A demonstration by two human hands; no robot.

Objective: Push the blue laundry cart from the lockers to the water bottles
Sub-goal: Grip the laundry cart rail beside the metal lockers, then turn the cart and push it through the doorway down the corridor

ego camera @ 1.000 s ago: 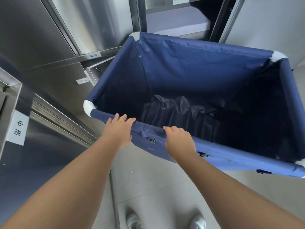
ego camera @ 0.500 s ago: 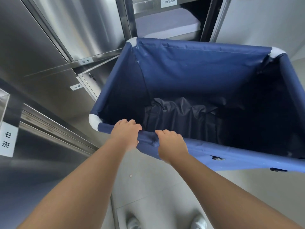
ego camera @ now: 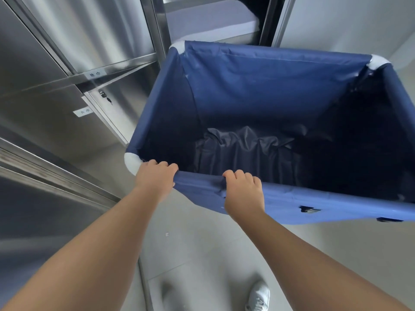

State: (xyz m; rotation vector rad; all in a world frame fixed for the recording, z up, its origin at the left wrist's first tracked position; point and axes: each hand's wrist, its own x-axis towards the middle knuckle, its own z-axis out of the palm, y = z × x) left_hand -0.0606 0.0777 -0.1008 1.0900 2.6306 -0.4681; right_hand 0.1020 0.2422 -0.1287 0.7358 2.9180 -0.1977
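Note:
The blue laundry cart (ego camera: 265, 86) fills the middle and right of the view, a fabric bin with white corner pieces and dark crumpled lining at its bottom. My left hand (ego camera: 155, 178) grips the near rim beside the near-left white corner. A short way to the right, my right hand (ego camera: 243, 190) is closed over the same rim, bunching the fabric. The stainless steel lockers (ego camera: 67, 104) stand close along the cart's left side. No water bottles are in view.
One locker compartment (ego camera: 213, 16) is open behind the cart's far left corner and holds a pale folded stack. A small lock with keys (ego camera: 104, 96) hangs on a locker door. Grey tiled floor (ego camera: 202, 254) lies below me, with my white shoe (ego camera: 258, 297) on it.
Both hands have closed firmly over the near rim, the left one sliding nearer the white corner. The cart has shifted right and forward, away from the lockers, as the view turns.

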